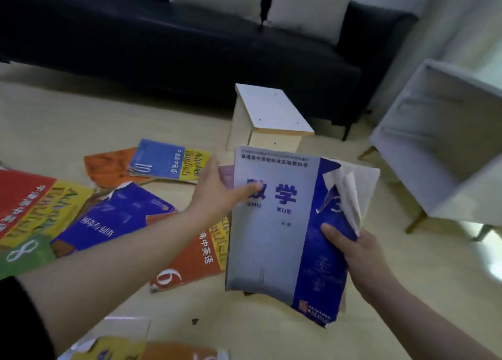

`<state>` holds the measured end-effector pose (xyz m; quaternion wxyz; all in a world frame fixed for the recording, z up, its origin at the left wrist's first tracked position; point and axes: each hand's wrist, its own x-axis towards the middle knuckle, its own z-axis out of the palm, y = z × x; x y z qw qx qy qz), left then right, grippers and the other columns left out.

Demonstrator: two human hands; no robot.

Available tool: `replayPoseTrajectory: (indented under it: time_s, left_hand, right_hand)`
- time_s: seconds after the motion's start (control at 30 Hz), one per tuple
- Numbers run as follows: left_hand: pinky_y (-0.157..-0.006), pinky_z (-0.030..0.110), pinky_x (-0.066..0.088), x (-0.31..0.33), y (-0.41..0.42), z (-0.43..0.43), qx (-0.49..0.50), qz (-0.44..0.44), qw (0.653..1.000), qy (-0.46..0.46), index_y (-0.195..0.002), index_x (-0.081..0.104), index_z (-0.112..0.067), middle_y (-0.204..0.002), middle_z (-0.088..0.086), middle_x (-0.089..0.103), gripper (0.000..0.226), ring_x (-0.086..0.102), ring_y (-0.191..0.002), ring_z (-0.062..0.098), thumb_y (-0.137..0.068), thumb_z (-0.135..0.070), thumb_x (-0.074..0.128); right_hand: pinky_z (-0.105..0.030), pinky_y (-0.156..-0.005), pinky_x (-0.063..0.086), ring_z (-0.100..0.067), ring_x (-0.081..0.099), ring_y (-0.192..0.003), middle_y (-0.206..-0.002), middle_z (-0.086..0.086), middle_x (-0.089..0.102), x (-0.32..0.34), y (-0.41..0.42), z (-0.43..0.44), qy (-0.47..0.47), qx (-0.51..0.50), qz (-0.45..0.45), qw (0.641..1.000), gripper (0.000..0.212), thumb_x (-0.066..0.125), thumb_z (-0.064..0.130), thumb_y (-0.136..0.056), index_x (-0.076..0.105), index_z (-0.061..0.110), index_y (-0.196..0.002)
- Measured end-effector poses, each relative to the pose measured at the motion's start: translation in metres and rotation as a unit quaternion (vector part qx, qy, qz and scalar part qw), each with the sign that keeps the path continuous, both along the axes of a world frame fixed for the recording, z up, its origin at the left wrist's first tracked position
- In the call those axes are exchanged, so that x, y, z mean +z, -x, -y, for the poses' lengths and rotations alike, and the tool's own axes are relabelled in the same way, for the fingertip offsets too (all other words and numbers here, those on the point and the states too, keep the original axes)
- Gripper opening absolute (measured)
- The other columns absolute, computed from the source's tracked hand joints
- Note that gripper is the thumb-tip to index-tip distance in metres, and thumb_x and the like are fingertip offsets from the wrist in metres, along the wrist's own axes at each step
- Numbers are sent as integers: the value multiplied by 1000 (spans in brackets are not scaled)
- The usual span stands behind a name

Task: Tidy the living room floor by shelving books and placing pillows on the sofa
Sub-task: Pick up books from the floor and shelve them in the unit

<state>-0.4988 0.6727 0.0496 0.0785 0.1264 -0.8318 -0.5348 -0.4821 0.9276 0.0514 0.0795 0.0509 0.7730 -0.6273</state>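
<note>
I hold a grey-and-blue maths textbook [274, 229] above the floor, its torn cover corner curling at the upper right. My right hand [353, 253] grips its right edge, thumb on the blue strip. My left hand [220, 194] holds the left edge, thumb on the cover and fingers behind. Several books lie on the floor to the left: a blue-yellow English book [168, 160], an orange one [108, 167], a dark blue one [114, 218], a red-yellow-green one [32, 215] and an orange-red one [190, 259]. Two white pillows [260, 4] stand on the dark sofa [163, 50].
A small white wooden shelf box [269, 115] sits on the floor in front of the sofa, just beyond the held book. A grey armchair [440, 142] stands at the right. More book covers [122, 349] lie at the bottom edge near my left arm.
</note>
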Motion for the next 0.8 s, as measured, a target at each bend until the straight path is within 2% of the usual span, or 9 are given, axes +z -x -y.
replayPoseTrajectory:
  time_s: [0.03, 0.07, 0.2, 0.3, 0.37, 0.43, 0.53, 0.63, 0.8]
  left_hand:
    - [-76, 17, 50, -15, 1, -6, -56, 54, 996, -52, -122, 54, -17, -126, 2, 61, 68, 61, -103, 9, -68, -50, 79]
    - [-74, 17, 53, -29, -1, -15, -97, 90, 987, -91, -114, 59, -21, -119, -1, 66, 60, 64, -94, 6, -67, -53, 79]
    - [-89, 43, 55, -63, -6, -40, -80, 87, 982, -150, -118, 56, -23, -115, -6, 67, 75, 66, -100, 15, -60, -65, 74]
    - [-81, 29, 55, -59, -7, -53, -70, 54, 982, -167, -115, 53, -18, -111, -6, 66, 36, 65, -97, 11, -85, -28, 70]
    - [-71, 15, 50, -56, -10, -59, -88, 31, 984, -154, -114, 50, -21, -107, -9, 65, 30, 62, -94, 4, -89, -12, 64]
    - [-71, 13, 48, -49, -17, -69, -103, 4, 985, -140, -115, 49, -27, -107, -13, 64, 33, 61, -96, 1, -90, -9, 62]
    - [-83, 26, 52, -37, -23, -75, -112, -30, 984, -137, -118, 48, -31, -115, -11, 64, 35, 61, -104, 6, -91, -13, 61]
    - [-85, 31, 52, -31, -26, -76, -113, -49, 985, -124, -113, 47, -36, -116, -10, 63, 31, 59, -105, 7, -92, -16, 60]
    - [-90, 39, 51, -55, -40, -78, -117, -1, 989, -89, -112, 50, -31, -114, -4, 64, 30, 59, -109, 16, -90, -15, 62]
  right_hand:
    - [-44, -72, 59, -24, 73, -80, -93, -4, 75, -8, 0, -7, 17, -10, 5, 1000, 29, 70, 28, -82, 62, 17, -109]
    - [-47, -75, 58, -25, 73, -82, -94, -4, 75, -15, -1, -15, 35, -22, 12, 999, 31, 71, 29, -82, 62, 17, -109]
    - [-50, -78, 57, -27, 73, -85, -98, -5, 74, -31, -2, -33, 61, -41, 22, 997, 38, 72, 29, -79, 60, 16, -113]
    - [-45, -71, 60, -24, 73, -82, -100, -5, 73, -37, -1, -43, 32, -36, 3, 999, 34, 71, 24, -82, 59, 18, -114]
    - [-47, -73, 60, -23, 73, -83, -101, -4, 73, -43, 0, -50, 17, -34, -4, 999, 33, 71, 23, -84, 58, 21, -114]
    - [-49, -76, 59, -22, 73, -83, -100, -2, 73, -45, -1, -59, 13, -38, -13, 999, 30, 71, 25, -84, 58, 24, -111]
    - [-46, -75, 59, -20, 73, -83, -96, 1, 73, -39, 1, -63, 19, -49, -34, 998, 25, 69, 26, -84, 58, 25, -107]
    - [-36, -71, 59, -16, 72, -85, -100, 2, 72, -35, 2, -62, 32, -36, -50, 998, 21, 61, 32, -89, 58, 25, -109]
    - [-28, -71, 58, -14, 71, -91, -101, 1, 73, -34, -5, -62, 13, 19, -64, 998, 49, 37, 56, -89, 60, 22, -115]
